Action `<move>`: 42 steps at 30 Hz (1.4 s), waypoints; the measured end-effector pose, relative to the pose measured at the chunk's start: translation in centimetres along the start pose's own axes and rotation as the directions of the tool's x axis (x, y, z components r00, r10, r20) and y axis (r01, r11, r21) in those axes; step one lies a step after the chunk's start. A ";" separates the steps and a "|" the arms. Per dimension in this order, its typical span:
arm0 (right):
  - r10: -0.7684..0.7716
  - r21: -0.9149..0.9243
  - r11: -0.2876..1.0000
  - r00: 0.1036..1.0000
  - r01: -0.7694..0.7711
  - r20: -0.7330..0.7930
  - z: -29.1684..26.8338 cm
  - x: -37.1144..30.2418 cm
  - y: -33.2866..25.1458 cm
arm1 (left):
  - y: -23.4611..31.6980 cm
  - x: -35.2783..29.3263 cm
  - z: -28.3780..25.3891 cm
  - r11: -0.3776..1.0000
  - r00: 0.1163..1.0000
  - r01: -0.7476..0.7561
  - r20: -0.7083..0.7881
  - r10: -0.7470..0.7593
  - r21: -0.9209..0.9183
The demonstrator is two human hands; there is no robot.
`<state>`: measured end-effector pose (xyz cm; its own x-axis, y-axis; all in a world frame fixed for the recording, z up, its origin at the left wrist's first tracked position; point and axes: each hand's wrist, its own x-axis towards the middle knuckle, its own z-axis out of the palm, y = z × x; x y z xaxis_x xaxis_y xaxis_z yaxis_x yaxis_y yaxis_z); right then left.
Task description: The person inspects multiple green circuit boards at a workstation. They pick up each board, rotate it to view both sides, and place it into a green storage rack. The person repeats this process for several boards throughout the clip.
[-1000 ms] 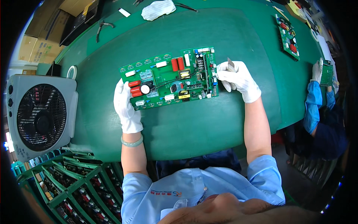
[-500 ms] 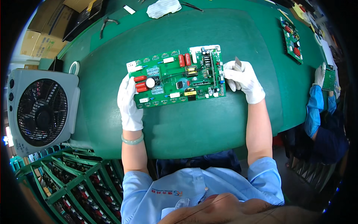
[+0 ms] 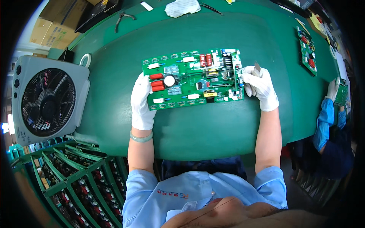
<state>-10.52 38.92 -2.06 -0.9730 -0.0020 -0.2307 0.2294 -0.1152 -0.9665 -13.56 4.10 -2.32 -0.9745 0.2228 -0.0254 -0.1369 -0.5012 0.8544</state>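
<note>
A large green circuit board point(image 3: 187, 84) is held up over the green mat, its component side facing me. It carries red cylinders, a round white-topped part, white blocks and a dense cluster on the right. My white-gloved left hand point(image 3: 142, 100) grips its left edge, fingers partly hidden behind it. At the right edge, my gloved right hand point(image 3: 261, 86) is closed, its fingertips against the board. A flat grey metal tool point(image 3: 257, 67) sticks out above that hand; the glove hides the rest, so I cannot tell its kind.
A grey box fan point(image 3: 48, 102) stands at the left above green racks point(image 3: 72, 167) of boards. Pliers point(image 3: 123, 21), a white cloth point(image 3: 182, 7) and black tweezers point(image 3: 211, 9) lie at the back. Another board point(image 3: 307, 51) lies at right, near a co-worker's gloved hand point(image 3: 333, 89).
The board and both hands appear farther right in the picture, but the surroundings have shifted right too, so my view has turned. Both hands keep the same grip.
</note>
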 end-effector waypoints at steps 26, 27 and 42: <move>0.032 -0.210 0.975 0.983 -0.070 -0.182 0.9 1.4 0.9 | -0.2 -0.1 1.5 0.949 0.973 0.218 -0.133 -0.191 0.228; 0.056 -0.263 0.960 0.985 -0.098 -0.162 0.6 1.4 0.7 | -0.6 0.2 2.7 0.953 0.970 0.193 -0.191 -0.150 0.232; -0.561 -0.761 0.079 0.660 0.643 0.500 8.3 -2.9 0.1 | -1.5 0.1 4.1 0.978 0.990 0.099 -0.114 -0.079 0.182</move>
<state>-7.87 30.70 -0.54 -0.7834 -0.4331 0.4458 -0.5892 0.7459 -0.3107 -12.74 8.32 -1.47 -0.9747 0.1647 -0.1514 -0.1976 -0.3160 0.9280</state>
